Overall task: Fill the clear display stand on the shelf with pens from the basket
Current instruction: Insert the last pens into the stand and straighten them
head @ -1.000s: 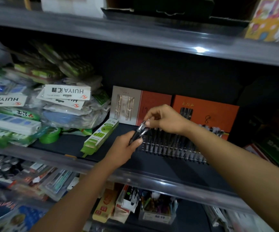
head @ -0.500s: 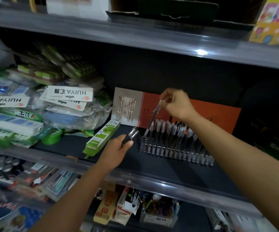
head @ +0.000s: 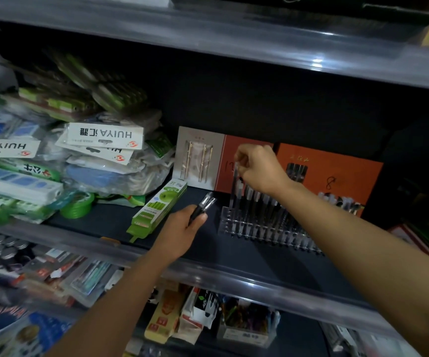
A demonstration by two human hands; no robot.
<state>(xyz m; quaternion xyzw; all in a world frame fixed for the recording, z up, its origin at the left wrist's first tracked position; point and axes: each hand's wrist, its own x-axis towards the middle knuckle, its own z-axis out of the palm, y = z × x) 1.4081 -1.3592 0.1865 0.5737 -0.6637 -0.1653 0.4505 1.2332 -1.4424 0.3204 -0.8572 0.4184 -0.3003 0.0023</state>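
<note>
Right hand (head: pixel 261 169) raised over the left end of the clear display stand (head: pixel 262 224), fingertips pinched on the top of one pen (head: pixel 234 186). Pen held near upright, long axis running almost straight down, lower tip at or just inside the leftmost slot; whether seated could not be told. Stand already lined with upright pens along most of its row, set on the dark shelf (head: pixel 234 256) before the orange gift boxes (head: pixel 329 171). Left hand (head: pixel 182 231) just beside the stand's left end, lower and nearer the shelf edge, fingers curled round a small bundle of spare pens (head: pixel 204 206), tips aimed up and right toward the right hand. Judged: a straight downward push to finish, then a short reach left for the next pen. Basket not in view.
</note>
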